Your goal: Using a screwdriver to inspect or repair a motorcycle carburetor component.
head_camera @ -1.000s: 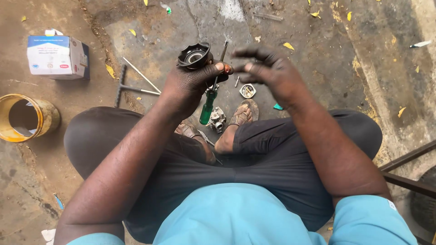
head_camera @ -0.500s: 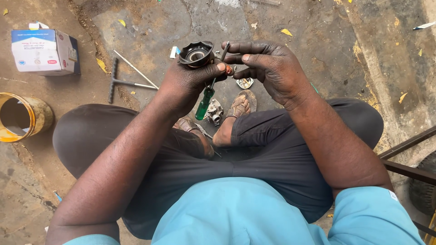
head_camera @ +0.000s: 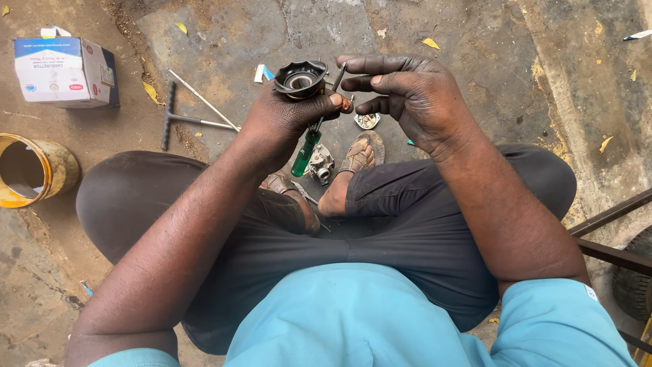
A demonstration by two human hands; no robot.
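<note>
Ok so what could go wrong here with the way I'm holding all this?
The left hand grips both the round black part and the green-handled screwdriver, so either might slip and drop onto the dirty concrete floor. The small metal parts lying loose by the sandalled foot could be kicked away or lost.

A seated person's left hand (head_camera: 282,122) grips a round black cup-shaped part (head_camera: 300,78) together with a green-handled screwdriver (head_camera: 307,151), while the right hand (head_camera: 407,102), fingers extended, hovers just beside the part. Left of the part, a T-shaped wrench (head_camera: 190,115), cardboard box (head_camera: 64,71) and yellow can (head_camera: 34,170) sit on the ground.
</note>
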